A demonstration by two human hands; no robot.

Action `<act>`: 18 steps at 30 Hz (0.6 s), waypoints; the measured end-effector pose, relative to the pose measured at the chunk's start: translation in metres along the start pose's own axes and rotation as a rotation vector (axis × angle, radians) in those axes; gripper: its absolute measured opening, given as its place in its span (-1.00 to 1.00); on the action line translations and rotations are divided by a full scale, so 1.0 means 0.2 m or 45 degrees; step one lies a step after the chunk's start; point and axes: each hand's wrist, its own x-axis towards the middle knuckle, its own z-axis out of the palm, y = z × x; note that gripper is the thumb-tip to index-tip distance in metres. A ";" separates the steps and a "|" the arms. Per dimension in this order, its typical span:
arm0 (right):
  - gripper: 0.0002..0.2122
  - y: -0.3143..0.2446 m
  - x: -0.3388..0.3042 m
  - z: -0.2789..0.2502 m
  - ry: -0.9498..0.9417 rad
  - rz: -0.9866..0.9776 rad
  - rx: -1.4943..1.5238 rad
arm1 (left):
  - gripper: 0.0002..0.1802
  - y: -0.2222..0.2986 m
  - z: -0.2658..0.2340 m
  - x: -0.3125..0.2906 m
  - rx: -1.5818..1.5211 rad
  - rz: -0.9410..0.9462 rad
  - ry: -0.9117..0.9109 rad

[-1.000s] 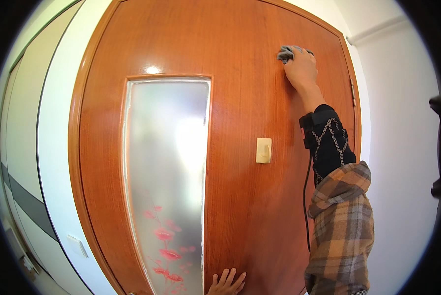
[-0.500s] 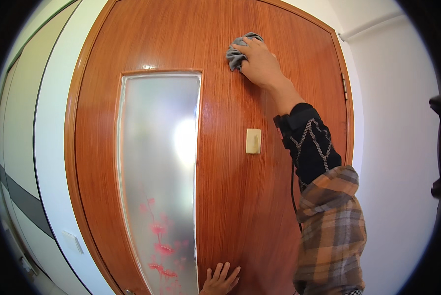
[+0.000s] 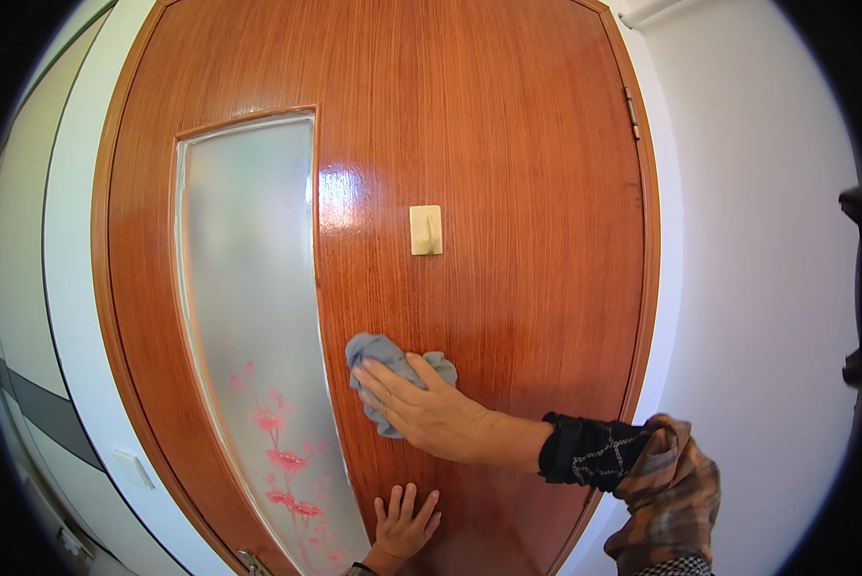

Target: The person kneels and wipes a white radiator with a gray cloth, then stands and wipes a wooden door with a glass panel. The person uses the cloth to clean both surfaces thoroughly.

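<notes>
My right hand [image 3: 431,408] presses a crumpled grey-blue cloth [image 3: 381,357] against the reddish-brown wooden door [image 3: 536,288], with its fingers over the cloth. The cloth lies just right of the tall frosted glass panel [image 3: 248,250], which bears pink flowers. Lower down, my left hand [image 3: 406,521] rests flat on the door with its fingers spread, near the panel's lower right edge. Above the right hand, a pale yellow hook plate [image 3: 426,230] is fixed to the wood.
A metal hinge [image 3: 632,113] sits on the door's upper right edge. Part of a door handle [image 3: 251,562] shows at the lower left. On the white wall to the left is a switch plate [image 3: 133,469]. A white wall [image 3: 748,250] stands at the right.
My right hand has brought the cloth down from high on the door to below the hook plate. My left hand stays flat on the door. The view has shifted a little.
</notes>
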 end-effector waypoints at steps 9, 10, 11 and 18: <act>-0.52 0.39 -0.27 0.05 0.406 0.873 0.056 | -0.45 0.03 -0.06 0.02 -0.014 -0.035 -0.046; -0.51 0.45 -0.31 0.04 0.438 0.943 -0.042 | -0.45 0.03 -0.07 0.03 -0.030 -0.017 -0.035; -0.50 0.50 -0.34 0.03 0.496 1.037 -0.131 | -0.45 0.03 -0.07 0.02 -0.024 -0.013 -0.033; -0.51 0.21 -0.30 0.13 0.471 0.986 0.059 | -0.43 0.04 -0.02 -0.03 -0.007 -0.036 -0.028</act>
